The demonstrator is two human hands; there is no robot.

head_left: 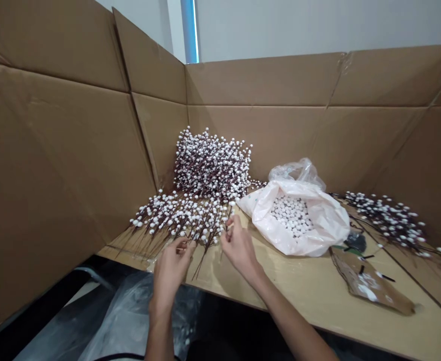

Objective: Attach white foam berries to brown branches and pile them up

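Note:
My right hand point(240, 248) is closed in a pinch on a thin dark berry stem point(229, 214) with white balls near its top. My left hand point(172, 263) has its fingertips pressed together beside the lower stems of the front row; what is between them, if anything, is too small to make out. Just beyond both hands, a row of white-berry stems point(183, 213) lies spread over the table, bare ends toward me. To the right, an open white plastic bag point(258, 213) holds many loose white balls point(291, 215).
Behind the row rises a dense pile of berry stems point(213, 163). More stems point(388, 215) lie at the right, near a torn brown cardboard piece point(378, 286) with black bits. Tall cardboard walls point(280, 82) enclose the table point(280, 296). Clear plastic sheeting point(130, 316) hangs below its front edge.

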